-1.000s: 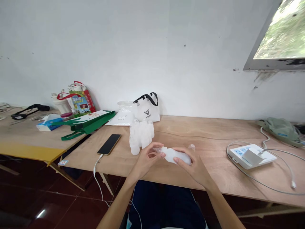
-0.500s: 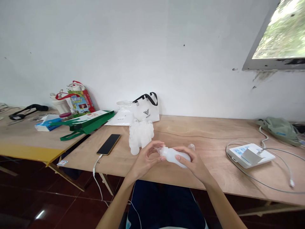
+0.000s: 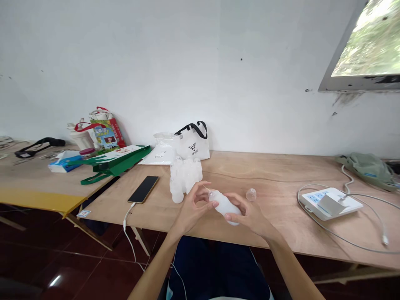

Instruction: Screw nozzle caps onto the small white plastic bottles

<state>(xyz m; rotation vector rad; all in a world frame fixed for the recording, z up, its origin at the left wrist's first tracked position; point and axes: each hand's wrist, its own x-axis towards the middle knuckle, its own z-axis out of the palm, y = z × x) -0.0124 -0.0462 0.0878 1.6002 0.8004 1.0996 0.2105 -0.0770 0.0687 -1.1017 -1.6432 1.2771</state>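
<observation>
A white translucent plastic bottle (image 3: 229, 208) lies tilted in front of me over the table's near edge, its mouth to the left. My right hand (image 3: 246, 212) is closed around the bottle's body, thumb on the near side. My left hand (image 3: 196, 204) curls around the mouth end, its thumb and fingers at a clear plastic cap (image 3: 213, 195) that sits over the neck. Its fingertips partly hide how the cap sits. Just beyond my right hand, another clear cap (image 3: 251, 194) rests on the table. Several similar white bottles (image 3: 184, 177) stand in a cluster behind my left hand.
Left on the wooden table (image 3: 281, 175) lies a phone (image 3: 143, 189) with a white cable. A white tote bag (image 3: 195, 143), a plastic packet (image 3: 160, 154) and a green bag (image 3: 125, 162) sit at the back. To the right are a power strip (image 3: 331, 203) and a grey-green cloth item (image 3: 365, 168).
The clear cap has moved from just off the bottle's mouth onto it. The bottle is tilted more, and my right hand has shifted slightly left and down, leaving the loose cap in full view.
</observation>
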